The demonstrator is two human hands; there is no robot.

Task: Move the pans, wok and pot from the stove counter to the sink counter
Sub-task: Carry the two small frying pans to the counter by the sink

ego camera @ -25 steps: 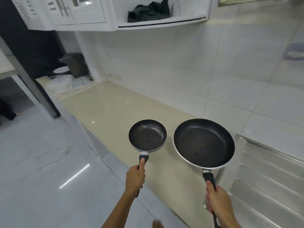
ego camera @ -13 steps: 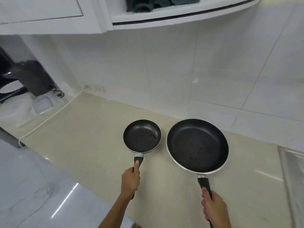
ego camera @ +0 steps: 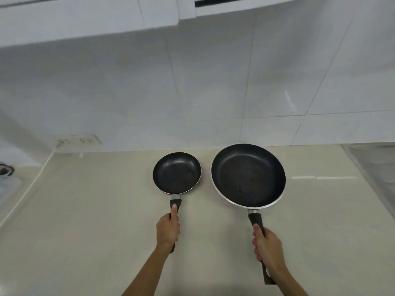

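My left hand (ego camera: 167,230) grips the black handle of a small black frying pan (ego camera: 177,172), thumb laid along the handle. My right hand (ego camera: 267,249) grips the handle of a large black frying pan (ego camera: 248,175) with a silver rim. Both pans are side by side over the beige counter (ego camera: 85,210), close to the tiled wall; whether they touch the surface I cannot tell. No wok or pot is in view.
A steel sink drainboard (ego camera: 376,167) begins at the counter's right edge. A white wall socket (ego camera: 78,141) sits low on the wall at left, with a white cable running down along the counter's left edge. White cabinets (ego camera: 85,16) hang overhead.
My view has swung to face the beige counter and wall squarely. Both pans have come forward over the counter and lower toward it, still held the same way.
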